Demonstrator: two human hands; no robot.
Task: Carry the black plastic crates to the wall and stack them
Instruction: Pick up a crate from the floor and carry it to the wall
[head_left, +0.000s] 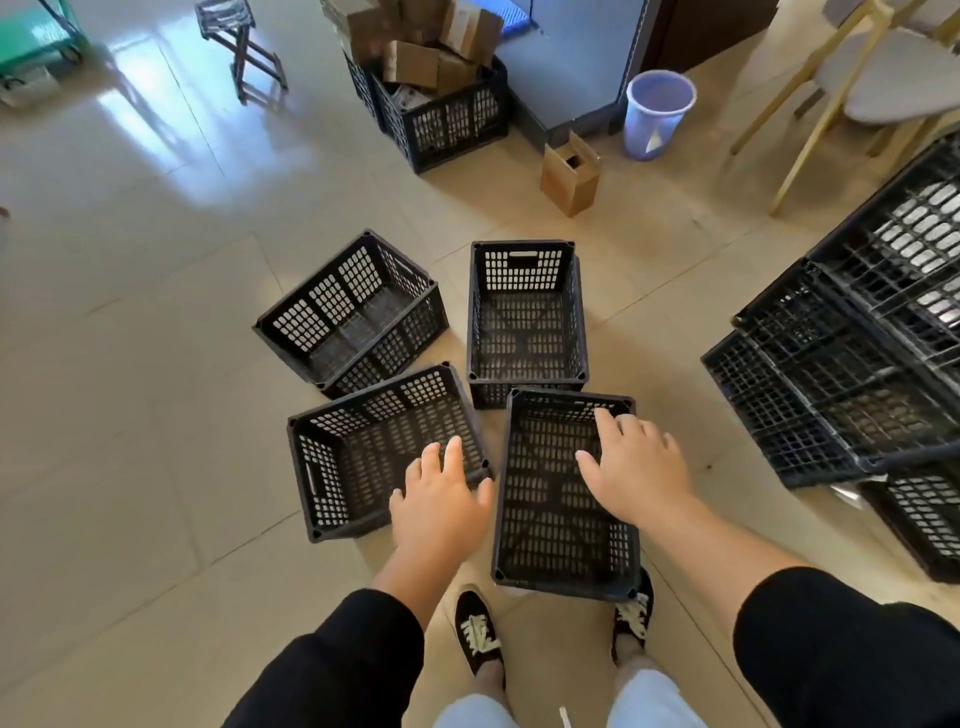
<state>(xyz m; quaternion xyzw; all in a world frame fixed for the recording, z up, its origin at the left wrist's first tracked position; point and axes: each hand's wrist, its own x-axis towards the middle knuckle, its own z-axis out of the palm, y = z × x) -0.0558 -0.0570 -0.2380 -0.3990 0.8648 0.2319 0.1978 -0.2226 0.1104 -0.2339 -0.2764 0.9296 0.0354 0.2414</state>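
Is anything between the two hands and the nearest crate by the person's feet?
Nothing visible. The right hand is open above the nearest crate, and the left hand is open beside its left rim, over the neighbouring crate.

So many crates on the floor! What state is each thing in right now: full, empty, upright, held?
Near right crate: upright, empty, right hand over it.
Near left crate: upright, empty, left hand over its corner.
Far left crate: tilted, empty.
Far middle crate: upright, empty.
Distant crate: full of cardboard boxes.
Blue bin: upright.
Small cardboard box: open on top.
Left hand: open, fingers spread.
Right hand: open, fingers spread.
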